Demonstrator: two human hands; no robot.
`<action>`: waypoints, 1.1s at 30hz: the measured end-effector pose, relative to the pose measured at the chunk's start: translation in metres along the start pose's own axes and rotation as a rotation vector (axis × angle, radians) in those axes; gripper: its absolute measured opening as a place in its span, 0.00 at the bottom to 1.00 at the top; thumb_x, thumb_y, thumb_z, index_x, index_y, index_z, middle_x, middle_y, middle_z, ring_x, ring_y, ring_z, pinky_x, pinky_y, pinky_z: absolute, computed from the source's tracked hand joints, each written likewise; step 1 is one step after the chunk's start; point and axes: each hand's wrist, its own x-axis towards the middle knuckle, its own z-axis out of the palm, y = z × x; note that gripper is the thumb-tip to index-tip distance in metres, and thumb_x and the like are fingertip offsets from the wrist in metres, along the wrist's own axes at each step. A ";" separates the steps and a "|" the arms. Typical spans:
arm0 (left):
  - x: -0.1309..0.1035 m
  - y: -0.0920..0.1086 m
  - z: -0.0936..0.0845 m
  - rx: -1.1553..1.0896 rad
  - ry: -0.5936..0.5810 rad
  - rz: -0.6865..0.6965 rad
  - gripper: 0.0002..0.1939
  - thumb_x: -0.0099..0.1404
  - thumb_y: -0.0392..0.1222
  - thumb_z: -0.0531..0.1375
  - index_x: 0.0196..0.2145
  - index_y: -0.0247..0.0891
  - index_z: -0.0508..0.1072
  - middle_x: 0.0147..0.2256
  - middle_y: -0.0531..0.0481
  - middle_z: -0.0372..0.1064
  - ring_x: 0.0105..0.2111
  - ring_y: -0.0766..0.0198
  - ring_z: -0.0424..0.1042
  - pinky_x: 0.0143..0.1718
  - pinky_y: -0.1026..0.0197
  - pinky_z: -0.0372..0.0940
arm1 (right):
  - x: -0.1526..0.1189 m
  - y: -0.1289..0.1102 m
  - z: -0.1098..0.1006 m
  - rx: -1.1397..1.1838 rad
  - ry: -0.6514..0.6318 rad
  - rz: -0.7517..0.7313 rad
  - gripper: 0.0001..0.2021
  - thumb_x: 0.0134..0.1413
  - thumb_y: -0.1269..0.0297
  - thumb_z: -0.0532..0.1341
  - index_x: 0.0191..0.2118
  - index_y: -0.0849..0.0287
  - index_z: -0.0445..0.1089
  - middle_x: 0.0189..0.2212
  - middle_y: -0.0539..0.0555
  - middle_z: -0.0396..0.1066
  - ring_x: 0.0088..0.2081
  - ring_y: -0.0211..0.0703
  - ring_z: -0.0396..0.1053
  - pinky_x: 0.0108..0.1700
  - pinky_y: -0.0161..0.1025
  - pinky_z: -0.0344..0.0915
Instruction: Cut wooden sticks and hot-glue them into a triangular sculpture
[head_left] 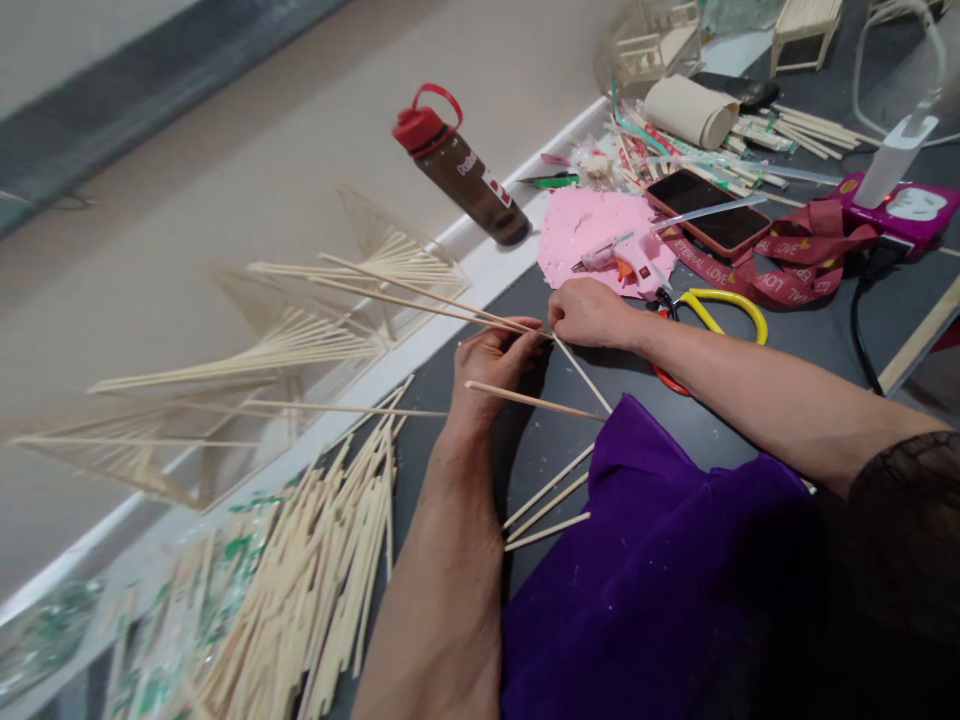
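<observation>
My left hand (491,360) is closed around thin wooden sticks (420,297), whose far ends stick out up and to the left. Close beside it, my right hand (589,312) pinches at the point where the stick ends meet. From there another stick (581,372) slants down to the purple cloth (637,560) over my lap. One more stick (532,398) crosses near my left wrist, and several others poke out from the cloth's edge. A pink hot glue gun (626,258) lies on a pink sheet (559,225) just beyond my right hand.
Yellow-handled scissors (731,312) lie by my right forearm. Behind stand a red-capped bottle (472,175), a phone (709,212) and a purple power socket (907,210). Loose sticks (322,560) pile up at left. Fan-shaped stick structures (300,345) lean along the wall.
</observation>
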 end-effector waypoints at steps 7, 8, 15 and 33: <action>0.000 0.004 -0.002 -0.005 0.001 -0.022 0.11 0.57 0.44 0.63 0.36 0.37 0.79 0.30 0.45 0.78 0.28 0.63 0.75 0.25 0.66 0.68 | 0.001 0.002 0.002 0.018 0.011 0.024 0.17 0.58 0.71 0.58 0.48 0.60 0.81 0.46 0.58 0.81 0.50 0.45 0.76 0.51 0.36 0.68; 0.001 0.003 -0.003 0.003 0.003 -0.012 0.11 0.57 0.44 0.63 0.36 0.37 0.79 0.30 0.45 0.78 0.28 0.63 0.75 0.25 0.66 0.68 | 0.000 0.001 0.002 0.005 0.003 0.022 0.17 0.58 0.71 0.58 0.48 0.60 0.81 0.46 0.58 0.81 0.51 0.46 0.76 0.51 0.36 0.68; 0.005 -0.005 -0.005 0.050 0.021 0.039 0.13 0.57 0.47 0.64 0.36 0.36 0.80 0.28 0.47 0.77 0.26 0.64 0.74 0.23 0.67 0.67 | -0.003 -0.008 0.004 -0.156 -0.053 -0.018 0.20 0.59 0.73 0.56 0.53 0.62 0.78 0.51 0.63 0.79 0.54 0.56 0.75 0.49 0.44 0.71; 0.011 -0.016 -0.008 0.118 0.027 0.078 0.11 0.57 0.46 0.66 0.35 0.38 0.83 0.27 0.48 0.77 0.27 0.62 0.74 0.31 0.62 0.72 | -0.005 -0.009 0.001 -0.178 -0.105 -0.036 0.20 0.61 0.73 0.56 0.55 0.58 0.77 0.53 0.61 0.78 0.56 0.54 0.74 0.49 0.44 0.71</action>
